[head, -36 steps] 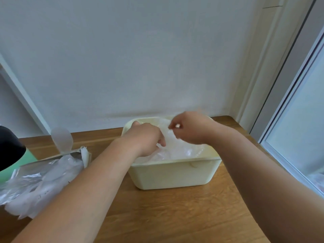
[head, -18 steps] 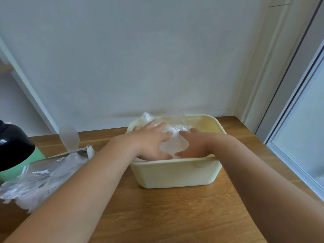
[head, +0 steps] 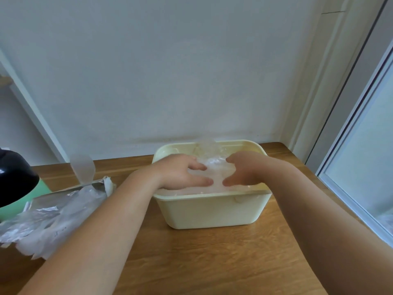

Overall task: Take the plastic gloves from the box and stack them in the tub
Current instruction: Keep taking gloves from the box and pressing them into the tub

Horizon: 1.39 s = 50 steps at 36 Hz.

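Both the left hand (head: 180,173) and the right hand (head: 244,169) press flat, fingers straight and slightly spread, on the plastic gloves (head: 214,167) piled in the cream tub (head: 212,211).

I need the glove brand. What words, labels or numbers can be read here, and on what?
Nothing can be read.
A few small dark marks on the plastic gloves spilling from the box are too blurred to read.
The tub shows no print.
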Motion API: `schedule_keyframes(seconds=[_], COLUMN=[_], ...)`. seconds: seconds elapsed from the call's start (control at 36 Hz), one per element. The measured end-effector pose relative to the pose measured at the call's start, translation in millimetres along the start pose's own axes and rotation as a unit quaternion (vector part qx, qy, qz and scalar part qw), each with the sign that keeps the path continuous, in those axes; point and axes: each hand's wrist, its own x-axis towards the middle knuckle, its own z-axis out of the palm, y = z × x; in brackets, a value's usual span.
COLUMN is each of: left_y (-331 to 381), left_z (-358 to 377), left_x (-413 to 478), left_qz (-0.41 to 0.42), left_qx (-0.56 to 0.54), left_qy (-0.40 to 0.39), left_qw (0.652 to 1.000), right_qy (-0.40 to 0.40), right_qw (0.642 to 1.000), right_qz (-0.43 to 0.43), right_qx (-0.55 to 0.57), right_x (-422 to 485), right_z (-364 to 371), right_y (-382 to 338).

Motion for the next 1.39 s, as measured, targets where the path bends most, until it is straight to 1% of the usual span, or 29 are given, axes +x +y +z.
schedule_keyframes(seconds=[0.08,0.14,0.19,0.28,0.36,0.42,0.47,0.58,0.64,0.72,0.75,0.78,0.92,0.94,0.97,1.03,1.08,1.11,1.14,1.17,1.25,1.31,1.33,1.39], left_y=[-3.8,-7.5,-12.0,-21.3,-32.2,-43.1,-60.1,-92.5,-104.5,-112.6,-114.0,-116.8,-128.2,-128.4,-128.3,-125.5,-122.2,-120.4,-117.8,-115.1,-111.2,-111.0,-112.1,-115.5], left_z=[-4.7,-7.0,-9.7,-13.4,-14.6,-13.6,-13.2,-13.1,-13.9,-11.4,-9.6,-7.6,-6.9,-8.0,-9.3,-13.1,-17.6,-19.9,-22.0,-23.8,-24.2,-21.3,-19.1,-13.4], left_x=[-6.1,-12.3,-19.5,-41.0,-67.5,-85.0,-104.5,-138.3,-152.5,-160.7,-161.2,-161.3,-162.0,-162.0,-161.6,-161.5,-160.1,-159.4,-158.8,-157.9,-154.7,-152.8,-151.5,-149.3], left_qz=[0.044,0.072,0.089,0.100,0.088,0.064,0.031,-0.035,-0.062,-0.095,-0.100,-0.101,-0.087,-0.072,-0.055,-0.018,0.010,0.023,0.036,0.046,0.050,0.038,0.026,-0.009], left_qx=[-0.053,-0.075,-0.109,-0.180,-0.225,-0.236,-0.235,-0.185,-0.153,-0.122,-0.112,-0.104,-0.111,-0.126,-0.150,-0.233,-0.333,-0.374,-0.409,-0.436,-0.458,-0.445,-0.427,-0.375], left_qy=[0.117,0.187,0.251,0.330,0.378,0.391,0.403,0.429,0.401,0.290,0.265,0.259,0.330,0.355,0.391,0.471,0.523,0.532,0.529,0.517,0.491,0.480,0.470,0.433], left_qw=[0.991,0.977,0.958,0.921,0.894,0.887,0.884,0.884,0.901,0.945,0.953,0.955,0.933,0.923,0.906,0.851,0.785,0.759,0.743,0.735,0.739,0.755,0.772,0.820], right_qy=[0.060,0.096,0.142,0.211,0.264,0.276,0.263,0.227,0.211,0.185,0.174,0.161,0.086,0.080,0.077,0.078,0.065,0.055,0.051,0.059,0.111,0.113,0.108,0.088], right_qw=[0.997,0.994,0.989,0.975,0.948,0.927,0.911,0.890,0.890,0.900,0.903,0.906,0.915,0.917,0.919,0.919,0.916,0.913,0.909,0.903,0.881,0.869,0.865,0.855], right_qz=[0.002,-0.004,-0.017,-0.063,-0.129,-0.167,-0.204,-0.259,-0.270,-0.262,-0.261,-0.264,-0.286,-0.286,-0.285,-0.284,-0.286,-0.288,-0.294,-0.300,-0.316,-0.307,-0.296,-0.270], right_qx=[-0.038,-0.052,-0.044,0.030,0.125,0.193,0.243,0.298,0.300,0.296,0.292,0.287,0.271,0.265,0.263,0.263,0.275,0.282,0.290,0.302,0.336,0.370,0.391,0.434], right_x=[-4.1,-6.2,-8.4,-17.5,-28.7,-35.5,-39.5,-41.5,-36.6,-26.2,-23.0,-20.9,-16.1,-14.3,-12.7,-10.6,-8.8,-8.8,-8.7,-8.9,-10.9,-12.0,-12.3,-10.4], right_z=[-7.4,-8.7,-8.1,-5.7,-3.5,0.9,9.2,27.1,36.9,50.4,54.2,57.4,65.8,66.5,66.7,66.0,64.7,63.8,63.3,62.6,56.4,50.9,48.3,45.9], right_y=[-2.4,-7.0,-12.4,-30.4,-59.1,-81.8,-107.6,-148.8,-165.4,-179.9,-183.4,-187.3,-198.1,-198.3,-199.0,-200.0,-199.8,-200.1,-200.9,-201.0,-200.9,-199.8,-198.3,-196.4])
